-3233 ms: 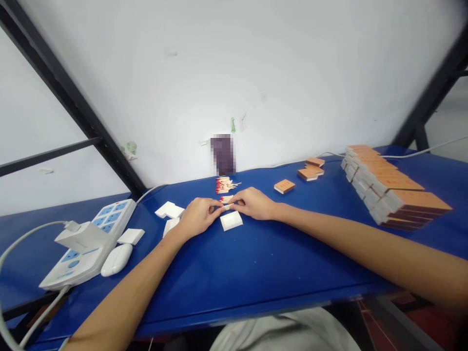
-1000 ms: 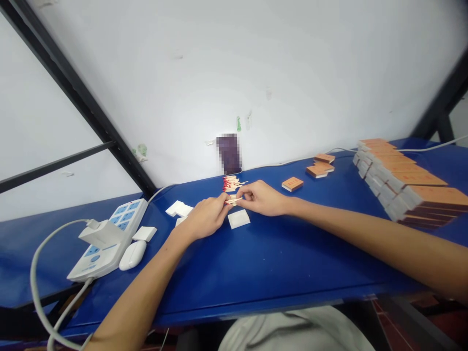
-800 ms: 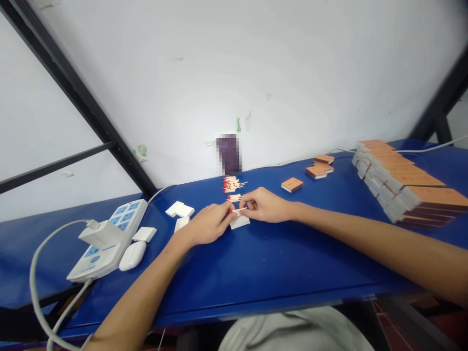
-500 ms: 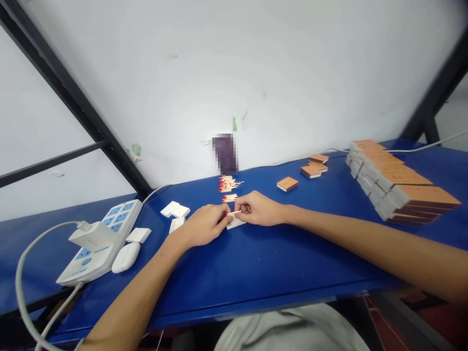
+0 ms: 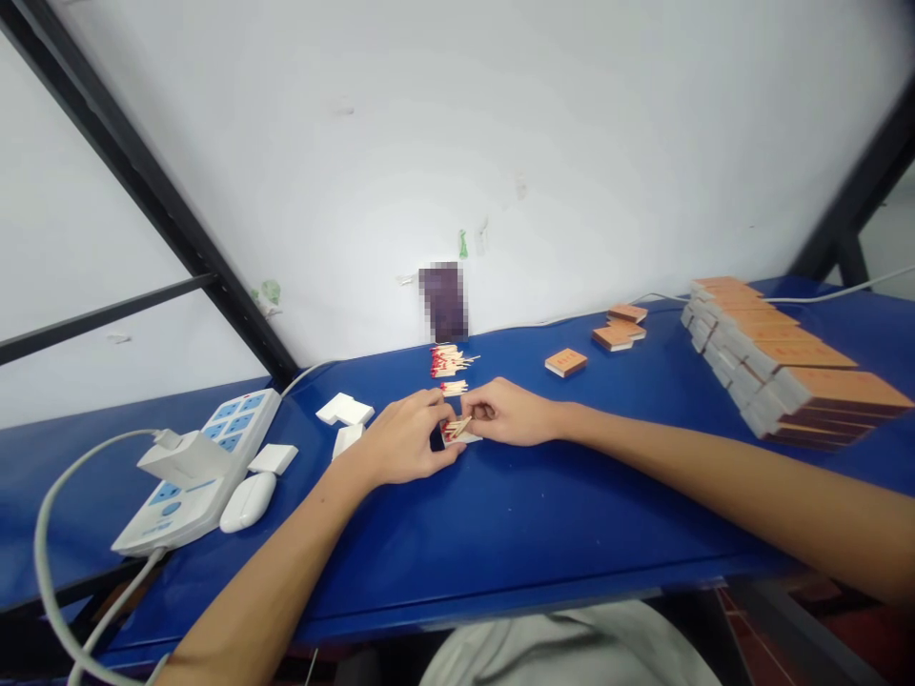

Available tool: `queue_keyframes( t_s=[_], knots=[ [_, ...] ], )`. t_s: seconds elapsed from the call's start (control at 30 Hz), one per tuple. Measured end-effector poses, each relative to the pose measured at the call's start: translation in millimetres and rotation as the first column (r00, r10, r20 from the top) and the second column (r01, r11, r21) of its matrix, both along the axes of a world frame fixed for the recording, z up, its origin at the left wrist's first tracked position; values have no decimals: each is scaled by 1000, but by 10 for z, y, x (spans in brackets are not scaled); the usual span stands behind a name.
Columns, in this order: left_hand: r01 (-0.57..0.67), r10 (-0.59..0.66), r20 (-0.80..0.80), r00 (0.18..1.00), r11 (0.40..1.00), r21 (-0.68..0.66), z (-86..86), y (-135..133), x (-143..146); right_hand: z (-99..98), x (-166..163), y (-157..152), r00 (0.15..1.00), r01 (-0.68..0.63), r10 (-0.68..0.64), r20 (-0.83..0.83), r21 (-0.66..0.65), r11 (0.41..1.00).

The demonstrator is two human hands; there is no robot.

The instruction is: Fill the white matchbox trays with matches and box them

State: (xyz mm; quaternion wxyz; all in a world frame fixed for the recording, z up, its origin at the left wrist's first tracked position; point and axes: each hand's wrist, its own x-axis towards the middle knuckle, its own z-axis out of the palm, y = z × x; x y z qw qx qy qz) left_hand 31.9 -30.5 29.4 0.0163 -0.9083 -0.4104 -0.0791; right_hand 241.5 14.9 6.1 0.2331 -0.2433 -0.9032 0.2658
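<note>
A small white matchbox tray [image 5: 473, 437] lies on the blue table between my hands, with several red-headed matches [image 5: 455, 429] in it, some tilted. My left hand [image 5: 404, 440] is at its left end, thumb and index finger apart around the match heads; whether they touch the tray is hard to see. At the right end, the curled fingers of my right hand [image 5: 513, 412] pinch a match by its plain end. Just beyond the hands lies a small row of matches [image 5: 455, 387], and behind it a larger loose pile of matches [image 5: 449, 360].
White tray-like pieces [image 5: 346, 410] lie left of my left hand, near a white earphone case [image 5: 248, 502] and a power strip [image 5: 214, 476] with a plugged-in charger. Several orange matchboxes [image 5: 566, 362] lie at the back right, beside a long stack of matchboxes [image 5: 801, 353].
My left thumb and index finger have parted from their pinch and the thumb has moved nearer to me. More of the matches in the tray show now. My right hand stays almost in place.
</note>
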Motion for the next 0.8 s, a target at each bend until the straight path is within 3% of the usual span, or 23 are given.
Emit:
queue_keyframes(
  t_s=[0.57,0.8],
  knots=[
    [-2,3,29,1000,999,-42,-17,28,-7,48,45,-5,999,-31,29,-24,-85,996],
    [34,-33,51,998,999,-5,-18,51,-33,-5,32,28,999,15,-17,-29,-88,996]
  ],
)
